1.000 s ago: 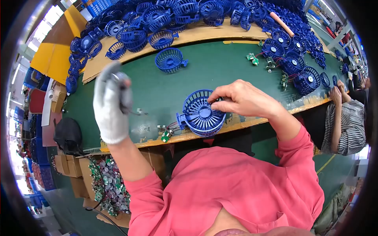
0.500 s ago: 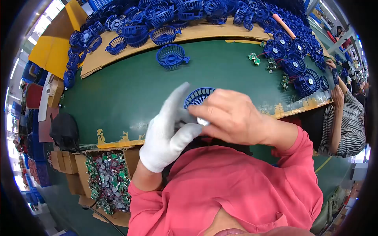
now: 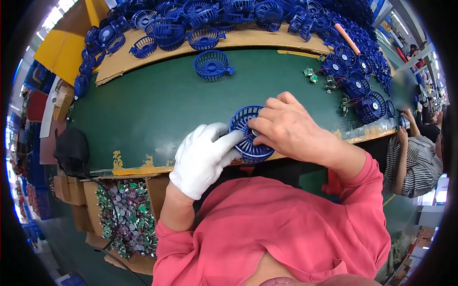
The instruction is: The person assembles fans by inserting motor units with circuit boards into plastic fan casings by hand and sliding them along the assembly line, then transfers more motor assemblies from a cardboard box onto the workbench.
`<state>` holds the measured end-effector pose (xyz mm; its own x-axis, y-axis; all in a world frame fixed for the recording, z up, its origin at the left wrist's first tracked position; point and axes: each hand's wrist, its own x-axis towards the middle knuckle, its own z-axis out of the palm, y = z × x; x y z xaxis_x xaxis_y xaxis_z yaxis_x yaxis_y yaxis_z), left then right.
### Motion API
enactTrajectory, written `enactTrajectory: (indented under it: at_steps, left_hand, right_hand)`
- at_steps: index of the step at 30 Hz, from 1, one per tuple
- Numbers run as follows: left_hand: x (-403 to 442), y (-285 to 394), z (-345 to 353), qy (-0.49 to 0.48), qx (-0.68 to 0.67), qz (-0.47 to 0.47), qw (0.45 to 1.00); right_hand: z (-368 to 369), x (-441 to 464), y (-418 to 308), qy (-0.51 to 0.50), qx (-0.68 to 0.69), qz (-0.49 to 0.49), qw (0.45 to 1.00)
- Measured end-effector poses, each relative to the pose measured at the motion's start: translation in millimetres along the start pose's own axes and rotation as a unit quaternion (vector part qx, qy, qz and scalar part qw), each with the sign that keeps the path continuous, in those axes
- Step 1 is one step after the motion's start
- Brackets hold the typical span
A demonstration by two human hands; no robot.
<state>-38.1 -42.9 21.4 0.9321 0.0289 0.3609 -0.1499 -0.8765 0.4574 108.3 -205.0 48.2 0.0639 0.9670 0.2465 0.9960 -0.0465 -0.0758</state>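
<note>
At the front edge of the green table sits a round blue slatted fan housing (image 3: 256, 153), its open side up. My left hand (image 3: 202, 159), in a white glove, grips the housing's left rim with bent fingers. My bare right hand (image 3: 288, 126) reaches in from the right, thumb and fingertips pinching a small round silvery part (image 3: 255, 133) inside the housing. The part looks like a small motor; fingers cover most of it. Farther back on the table lies another blue fan housing (image 3: 211, 65), which neither hand touches.
Many blue housings (image 3: 202, 38) are heaped on cardboard (image 3: 114, 71) at the back. Housings with wired green boards (image 3: 310, 75) stand at right. A cardboard box holds motors and boards (image 3: 129, 214) at lower left, beside a black object (image 3: 71, 152). A co-worker in stripes (image 3: 415, 164) sits at right.
My left hand has gone from spread fingers to gripping the housing. My right hand has brought the silvery part from in front of the housing into it.
</note>
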Motion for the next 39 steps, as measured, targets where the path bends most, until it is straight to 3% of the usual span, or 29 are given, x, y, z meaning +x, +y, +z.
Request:
enactTrajectory:
  at_steps: [2,11,16,18,19,22,24,25,27,29,30,31,32,35,37,39]
  left_hand:
    - [0,-1,1,0.013,0.014,0.008,1.0]
    - [3,-3,0,0.04,0.023,0.029,0.998]
    - [5,-1,3,0.03,0.017,0.036,0.999]
    - [5,-1,3,0.019,0.022,0.026,0.999]
    - [4,-2,3,0.021,0.024,0.032,0.999]
    - [0,-11,3,0.008,0.019,0.029,0.999]
    - [3,-13,4,0.009,0.03,0.025,0.999]
    - [4,-13,5,0.004,0.035,0.017,0.999]
    - [5,-16,10,-0.004,0.04,0.008,0.999]
    - [5,-18,15,-0.049,-0.035,-0.119,0.991]
    - [5,-19,16,-0.079,-0.028,-0.142,0.986]
    - [5,-18,19,-0.083,-0.028,-0.139,0.986]
    - [5,-17,22,-0.081,-0.026,-0.116,0.99]
    - [8,-13,36,-0.076,-0.029,-0.094,0.992]
    - [13,-2,45,-0.061,-0.038,-0.09,0.993]
    - [17,8,53,-0.069,-0.035,-0.104,0.992]
  right_hand:
    - [-1,3,1,-0.045,0.015,-0.002,0.999]
    - [8,8,9,-0.052,0.066,-0.085,0.993]
    - [3,16,7,-0.063,0.018,-0.086,0.994]
    - [-7,25,6,-0.191,0.034,-0.064,0.979]
    - [-6,25,6,-0.187,0.03,-0.062,0.98]
    - [5,22,8,-0.164,0.037,-0.065,0.984]
    - [16,6,9,-0.019,0.043,-0.053,0.998]
    - [18,-1,7,-0.016,0.04,-0.053,0.998]
    - [20,-18,6,0.156,0.143,0.021,0.977]
    - [29,-45,8,0.167,0.172,0.047,0.97]
    - [35,-58,2,0.182,0.264,0.124,0.939]
    - [44,-68,-4,0.197,0.351,0.199,0.894]
    - [64,-78,-5,0.162,0.339,0.223,0.899]
    - [102,-87,-20,0.18,0.245,0.248,0.92]
    - [103,-84,-27,0.194,0.231,0.277,0.912]
    - [103,-84,-24,0.246,0.312,0.31,0.864]
